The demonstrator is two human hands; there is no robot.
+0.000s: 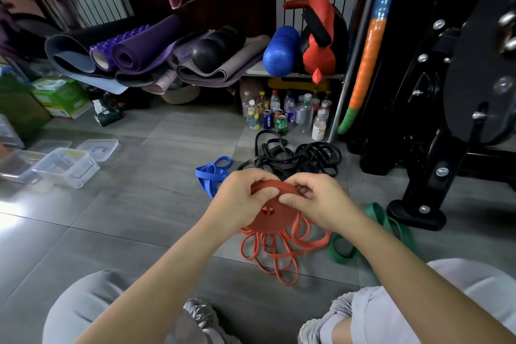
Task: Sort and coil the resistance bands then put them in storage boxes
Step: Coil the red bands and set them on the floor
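Note:
Both hands hold a red resistance band wound into a flat coil (272, 216) above the floor. My left hand (241, 201) grips the coil's left side with curled fingers. My right hand (315, 200) pinches the band's outer wrap at the top right. Loose red-orange band loops (279, 251) lie on the floor under the coil. A blue band (212, 173) lies to the left behind my hands. A tangle of black bands (304, 158) lies further back. A green band (360, 243) lies at the right. Clear plastic storage boxes (65, 166) stand on the floor at the left.
Loose box lids (97, 149) lie by the boxes. Bottles and cans (287, 114) stand under a shelf behind the bands. Rolled mats (145, 50) and a blue foam roller (280, 51) are stacked at the back. A black machine frame (435, 162) stands at the right. My knees (86, 307) frame the bottom.

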